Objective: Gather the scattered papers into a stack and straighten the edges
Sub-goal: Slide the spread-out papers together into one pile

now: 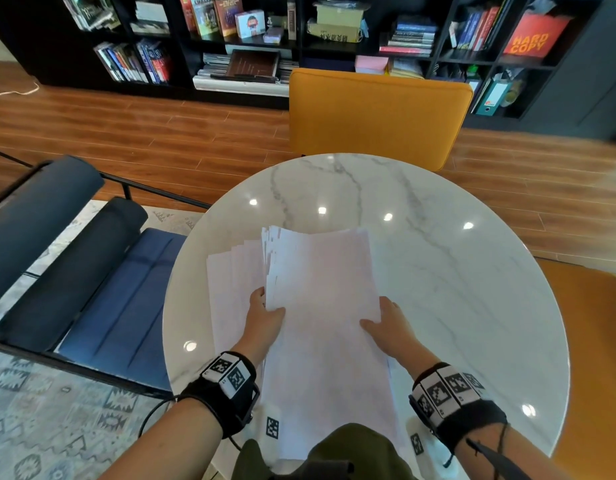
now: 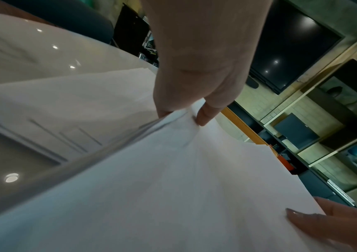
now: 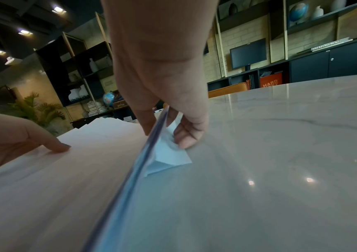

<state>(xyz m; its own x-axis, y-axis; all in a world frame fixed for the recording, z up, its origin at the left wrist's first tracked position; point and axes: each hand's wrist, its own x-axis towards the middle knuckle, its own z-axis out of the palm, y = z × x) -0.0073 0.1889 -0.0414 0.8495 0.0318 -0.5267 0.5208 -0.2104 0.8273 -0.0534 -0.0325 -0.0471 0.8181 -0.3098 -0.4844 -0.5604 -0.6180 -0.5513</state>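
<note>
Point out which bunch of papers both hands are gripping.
The larger right-hand bunch: left hand and right hand pinch its side edges. The fanned sheets lie loose on the table.

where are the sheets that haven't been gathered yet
In the head view they lie fanned on the marble table, left of the held stack, just beyond the left hand.

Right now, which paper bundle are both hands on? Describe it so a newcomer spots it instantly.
On the round marble table, in front of the orange chair, white sheets lie near the person's edge. The bundle is the lifted right-hand pile, with the left hand in a grip on its left edge and the right hand on its right edge. The fanned sheets to its left lie flat, unheld.
</note>
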